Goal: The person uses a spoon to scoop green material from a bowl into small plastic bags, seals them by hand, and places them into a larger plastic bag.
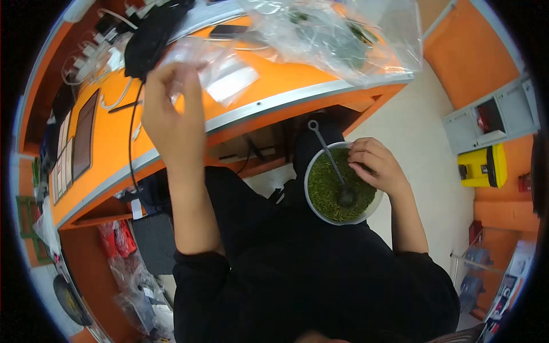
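Note:
My left hand (178, 111) is raised over the desk's front edge, thumb and forefinger curled together. It is slightly blurred, and whatever may be in the pinch is too small to make out. Just behind it lies a clear plastic bag (197, 51) with a white label (231, 83). At my lap is a round, pale-rimmed bowl (309, 200) of finely shredded green plant bits (326, 191). A grey ladle (331, 157) leans in it, handle over the far rim. Curled over the bowl's right side, my right hand (380, 166) has its fingertips at the green bits; anything between them is hidden.
On the orange desk (240, 117) lie a large clear bag with green leaves (343, 48), a black pouch (148, 43), a dark tablet (86, 134), a pen and cables. A black cable (130, 137) hangs over the front edge. A yellow case (483, 166) stands right.

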Motion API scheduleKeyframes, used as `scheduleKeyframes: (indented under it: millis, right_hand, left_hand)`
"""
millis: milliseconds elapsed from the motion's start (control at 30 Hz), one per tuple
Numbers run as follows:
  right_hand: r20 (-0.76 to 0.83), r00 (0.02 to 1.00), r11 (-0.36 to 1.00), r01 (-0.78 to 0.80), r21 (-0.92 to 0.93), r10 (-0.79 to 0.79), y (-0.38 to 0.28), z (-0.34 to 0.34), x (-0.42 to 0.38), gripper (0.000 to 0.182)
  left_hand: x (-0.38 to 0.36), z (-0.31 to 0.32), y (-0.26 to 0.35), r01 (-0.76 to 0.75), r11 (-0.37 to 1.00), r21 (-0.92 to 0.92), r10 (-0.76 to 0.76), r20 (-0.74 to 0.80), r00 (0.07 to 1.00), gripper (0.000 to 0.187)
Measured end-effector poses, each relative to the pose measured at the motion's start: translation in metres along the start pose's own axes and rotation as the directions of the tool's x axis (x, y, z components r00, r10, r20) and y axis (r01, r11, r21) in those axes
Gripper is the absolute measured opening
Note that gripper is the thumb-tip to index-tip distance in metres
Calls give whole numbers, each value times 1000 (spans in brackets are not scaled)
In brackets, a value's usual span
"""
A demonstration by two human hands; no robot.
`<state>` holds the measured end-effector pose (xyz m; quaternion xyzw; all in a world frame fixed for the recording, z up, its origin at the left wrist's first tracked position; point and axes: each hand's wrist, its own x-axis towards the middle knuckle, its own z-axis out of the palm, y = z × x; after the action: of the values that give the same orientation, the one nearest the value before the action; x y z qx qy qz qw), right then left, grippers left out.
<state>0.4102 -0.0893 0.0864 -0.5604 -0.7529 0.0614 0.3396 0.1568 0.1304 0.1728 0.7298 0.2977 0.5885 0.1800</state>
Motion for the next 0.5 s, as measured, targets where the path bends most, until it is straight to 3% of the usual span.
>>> scheduleKeyframes:
  millis: [33,67,100,167,200,233,267,300,367,400,433,500]
  right_hand:
    - [-2,1000,1000,-20,-13,20,1,1,0,21]
    - [27,999,1000,-19,19,18,2,1,-1,20]
    - [55,998,999,-17,50,14,5,0,-3,18]
    - [125,992,999,-34,40,29,6,-5,-6,29]
    - [119,987,979,-124,159,106,-5,-10,2,39]
    - [119,976,938,-208,278,181,-11,-14,6,49]
    - [163,964,903,-254,347,208,-7,-15,6,60]
    - [160,962,902,-265,339,222,-3,-11,2,60]
    - [49,949,824,-296,483,313,11,3,-10,46]
    - [225,925,779,-379,499,306,21,2,-12,37]
    - [221,922,777,-386,498,317,26,2,-15,37]
    - [194,962,942,-236,237,192,29,2,-14,27]
  left_hand:
    - [-18,5,17,39,994,-106,-33,59,998,13]
    - [-38,13,33,71,965,-254,-11,233,973,12]
    - [-51,20,44,106,976,-190,-10,446,895,12]
    - [-85,54,49,484,750,-450,-89,656,749,10]
    - [-97,65,47,488,740,-463,-78,662,745,10]
    - [-109,76,45,591,645,-484,-109,708,698,9]
    - [-117,83,43,685,541,-488,-133,755,642,8]
    - [-123,86,42,690,533,-490,-124,761,637,8]
    - [-132,89,41,811,493,-316,-204,864,461,7]
    - [-135,88,43,832,484,-271,-205,890,408,9]
    - [-133,87,45,834,482,-267,-197,895,401,9]
    - [-126,84,46,687,716,-122,-115,950,289,10]
